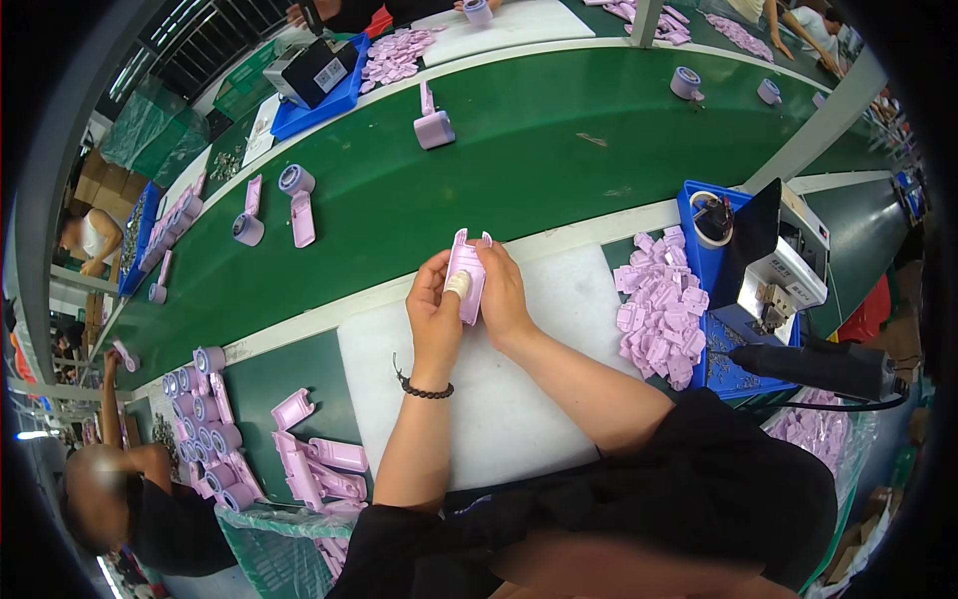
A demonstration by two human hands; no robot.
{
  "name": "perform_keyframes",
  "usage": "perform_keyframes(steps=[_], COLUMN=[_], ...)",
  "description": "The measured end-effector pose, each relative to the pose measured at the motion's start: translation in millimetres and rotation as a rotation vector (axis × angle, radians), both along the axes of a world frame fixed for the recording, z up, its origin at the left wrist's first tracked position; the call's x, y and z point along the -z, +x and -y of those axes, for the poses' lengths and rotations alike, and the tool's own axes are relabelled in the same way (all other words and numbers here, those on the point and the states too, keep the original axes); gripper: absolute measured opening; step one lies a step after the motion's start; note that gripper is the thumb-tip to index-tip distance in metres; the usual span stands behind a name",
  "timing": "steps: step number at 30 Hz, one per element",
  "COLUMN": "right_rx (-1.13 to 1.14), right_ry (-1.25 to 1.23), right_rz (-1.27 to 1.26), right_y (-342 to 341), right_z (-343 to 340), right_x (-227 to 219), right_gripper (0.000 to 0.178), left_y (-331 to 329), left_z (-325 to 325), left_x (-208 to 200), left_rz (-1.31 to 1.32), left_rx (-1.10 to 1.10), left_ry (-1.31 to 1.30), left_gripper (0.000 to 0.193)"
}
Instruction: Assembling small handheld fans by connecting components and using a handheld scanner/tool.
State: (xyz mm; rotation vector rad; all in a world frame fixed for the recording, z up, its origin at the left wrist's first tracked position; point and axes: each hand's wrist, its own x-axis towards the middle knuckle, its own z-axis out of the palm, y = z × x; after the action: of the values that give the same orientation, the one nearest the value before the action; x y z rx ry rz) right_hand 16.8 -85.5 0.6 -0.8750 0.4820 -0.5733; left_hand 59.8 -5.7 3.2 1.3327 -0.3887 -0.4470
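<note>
A pink plastic handle shell [466,260] is held upright over the white work mat [559,409], its hollow inner side showing and two prongs at its top. My left hand [433,302] grips its left side, with the thumb, in a pale cover, pressed across the shell's face. On the other edge, my right hand [507,297] is closed around the shell; its fingertips are partly hidden behind it. A dark bead bracelet [427,391] circles my left wrist.
Right of the mat lies a heap of small pink parts [661,314], beside a blue tray [733,374] with screws and a black electric screwdriver [813,369]. To the left are pink shells [304,469] and round-headed assemblies [205,409]. Beyond runs a green conveyor belt [559,150] carrying more assemblies.
</note>
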Motion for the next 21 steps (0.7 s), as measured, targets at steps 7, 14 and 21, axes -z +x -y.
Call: perform_keyframes(steps=[7, 14, 21], right_rx=[0.011, 0.019, 0.029], right_ry=[-0.014, -0.176, -0.745], right_rz=[0.003, -0.061, -0.045], right_y=[0, -2, -2], right_z=[-1, -1, 7], right_x=[0, -7, 0], right_gripper=[0.030, 0.033, 0.032], left_y=[0, 7, 19], left_z=[0, -6, -11], left_x=[0, -4, 2], left_rz=[-0.006, 0.041, -0.213], left_rx=[-0.001, 0.057, 0.184], left_ry=[-0.001, 0.044, -0.304], left_gripper=[0.042, 0.043, 0.043])
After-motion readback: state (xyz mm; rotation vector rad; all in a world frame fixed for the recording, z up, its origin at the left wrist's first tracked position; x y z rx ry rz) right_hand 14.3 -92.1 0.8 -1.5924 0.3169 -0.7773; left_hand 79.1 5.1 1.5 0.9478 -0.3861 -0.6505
